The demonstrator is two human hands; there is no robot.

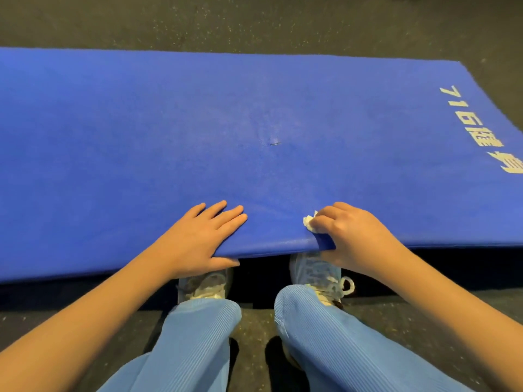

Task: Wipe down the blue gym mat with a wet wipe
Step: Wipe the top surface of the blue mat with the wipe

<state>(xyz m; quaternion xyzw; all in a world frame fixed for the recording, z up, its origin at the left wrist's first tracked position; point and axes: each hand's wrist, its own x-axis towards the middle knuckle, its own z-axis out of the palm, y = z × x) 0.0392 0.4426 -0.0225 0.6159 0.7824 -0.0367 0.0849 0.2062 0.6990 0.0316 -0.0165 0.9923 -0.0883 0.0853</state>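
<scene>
The blue gym mat (pixel 226 123) stretches across the view, with white lettering at its right end. Its near edge is raised off the floor above my shoes. My left hand (pixel 198 239) grips that edge, fingers flat on top and thumb underneath. My right hand (pixel 351 236) grips the same edge further right, also with the thumb below. A crumpled white wet wipe (pixel 310 222) is pinched under my right fingers against the mat top. A small nick (pixel 274 143) marks the mat's middle.
Dark speckled rubber floor (pixel 254 21) surrounds the mat on all sides. My legs in light blue trousers (pixel 203 335) and pale trainers (pixel 319 275) are right below the lifted edge.
</scene>
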